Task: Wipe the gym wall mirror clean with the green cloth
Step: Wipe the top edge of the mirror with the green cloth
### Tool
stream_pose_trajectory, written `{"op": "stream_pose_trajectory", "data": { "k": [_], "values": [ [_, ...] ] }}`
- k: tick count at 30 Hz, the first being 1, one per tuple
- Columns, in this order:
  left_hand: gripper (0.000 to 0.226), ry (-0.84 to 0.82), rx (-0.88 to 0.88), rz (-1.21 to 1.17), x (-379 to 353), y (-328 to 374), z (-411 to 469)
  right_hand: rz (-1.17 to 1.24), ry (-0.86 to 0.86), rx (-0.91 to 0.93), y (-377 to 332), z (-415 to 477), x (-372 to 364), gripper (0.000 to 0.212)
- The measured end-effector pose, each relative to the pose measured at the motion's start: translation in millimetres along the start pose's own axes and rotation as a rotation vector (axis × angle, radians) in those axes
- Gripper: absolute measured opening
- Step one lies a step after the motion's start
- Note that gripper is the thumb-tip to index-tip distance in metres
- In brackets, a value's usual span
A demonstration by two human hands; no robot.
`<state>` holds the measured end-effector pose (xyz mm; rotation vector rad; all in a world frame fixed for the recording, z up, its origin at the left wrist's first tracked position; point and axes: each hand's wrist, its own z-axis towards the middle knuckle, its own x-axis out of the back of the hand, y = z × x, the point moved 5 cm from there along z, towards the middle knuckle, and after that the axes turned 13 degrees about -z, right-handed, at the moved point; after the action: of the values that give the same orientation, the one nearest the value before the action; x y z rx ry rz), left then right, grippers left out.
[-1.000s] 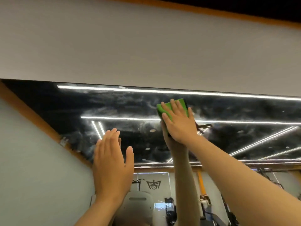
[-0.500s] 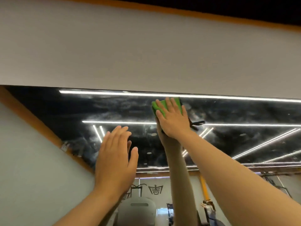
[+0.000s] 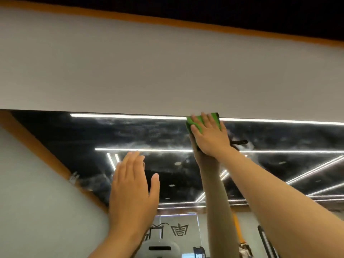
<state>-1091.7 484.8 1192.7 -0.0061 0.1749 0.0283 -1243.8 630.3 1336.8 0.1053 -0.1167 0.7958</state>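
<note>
Right hand [image 3: 211, 135] hides most of green cloth [image 3: 214, 117].

I see a pale wall [image 3: 167, 71] filling the upper view, capped by an orange trim [image 3: 167, 20] under a black ceiling [image 3: 242, 8]. Lower down I make out bright light strips [image 3: 143, 149], a dark logo [image 3: 179, 229] and a white machine [image 3: 160, 248] at the bottom edge.

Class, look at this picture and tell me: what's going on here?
A person is wiping a gym wall mirror. Their right hand presses a green cloth flat on the glass at the mirror's top edge, just under the white wall. The left hand lies open and flat lower down to the left, apparently braced on the glass. Cloudy smears show across the dark reflection.
</note>
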Motion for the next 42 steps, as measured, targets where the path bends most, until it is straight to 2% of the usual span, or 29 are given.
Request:
{"op": "stream_pose_trajectory", "data": {
  "k": [3, 6, 9, 14, 18, 21, 24, 28, 34, 38, 42],
  "values": [
    [0.06, 0.019, 0.059, -0.055, 1.1, -0.6, 1.0, -0.017, 0.029, 0.192, -55.2, -6.5, 0.8, 0.051],
    [0.062, 0.013, 0.067, -0.047, 0.9, 1.7, 0.5, -0.036, 0.053, 0.351, -60.4, -21.3, -0.9, 0.049],
    [0.064, -0.003, 0.078, -0.048, 1.8, 1.2, -0.2, -0.034, 0.044, 0.319, -39.0, -10.3, 0.8, 0.049],
    [0.058, -0.015, 0.098, -0.04, -0.3, -1.2, -0.6, 0.026, 0.078, 0.042, -59.6, 23.9, 0.4, 0.05],
    [0.06, -0.026, 0.085, -0.028, -1.6, -0.5, 0.1, 0.031, 0.097, 0.202, -125.1, 22.4, 2.8, 0.051],
    [0.062, -0.033, 0.098, -0.022, 0.0, -1.5, 0.8, 0.026, 0.1, 0.319, -141.6, 10.4, 2.2, 0.05],
    [0.062, -0.026, 0.101, -0.031, 3.7, 0.4, -0.9, 0.009, 0.092, 0.381, -124.7, 2.7, 0.4, 0.05],
    [0.048, -0.022, 0.118, -0.035, 5.4, 4.9, -2.2, 0.005, 0.078, 0.351, -78.9, -2.2, -1.2, 0.049],
    [0.053, 0.016, 0.111, 0.005, 5.1, 4.4, -1.3, -0.006, 0.057, 0.163, 25.2, 5.5, -3.3, 0.05],
    [0.047, 0.038, 0.102, -0.004, 3.2, 2.3, -1.4, -0.023, 0.048, 0.039, 91.9, -2.4, -6.6, 0.051],
    [0.041, 0.06, 0.092, -0.037, 3.5, 1.7, -2.0, -0.022, 0.04, -0.048, 129.0, -16.5, -10.1, 0.051]
  ]
}}
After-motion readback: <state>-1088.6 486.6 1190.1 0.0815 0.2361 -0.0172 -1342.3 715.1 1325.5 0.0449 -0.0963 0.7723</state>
